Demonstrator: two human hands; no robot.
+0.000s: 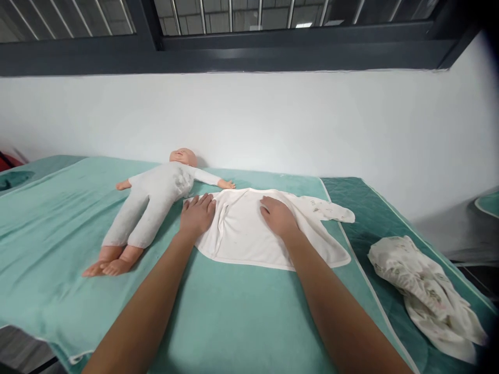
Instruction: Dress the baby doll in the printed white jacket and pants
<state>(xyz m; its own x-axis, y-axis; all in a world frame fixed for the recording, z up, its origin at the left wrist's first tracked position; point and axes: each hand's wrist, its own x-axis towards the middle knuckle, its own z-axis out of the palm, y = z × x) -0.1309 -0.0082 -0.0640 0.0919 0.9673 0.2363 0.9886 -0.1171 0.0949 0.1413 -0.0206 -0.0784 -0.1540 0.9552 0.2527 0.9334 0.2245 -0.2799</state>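
A small white long-sleeved garment (pixel 245 234) lies spread on the green bed cover (pixel 241 311). Its right sleeve, with a faint print, stretches out to the right. My left hand (pixel 198 214) rests flat on the garment's left part, fingers extended. On its upper middle lies my right hand (pixel 277 215), palm down, with the fingers loosely spread and nothing held. Just left of the garment, a baby doll (pixel 156 192) in a white suit is on its back, head toward the wall; one of its hands reaches the garment's top edge.
A crumpled white printed cloth (pixel 429 296) sits on the darker green mat (pixel 351 195) at the right. Behind the bed stand a white wall (pixel 273 124) and a dark window frame (pixel 292 54) with bars. Something red shows at the far left edge.
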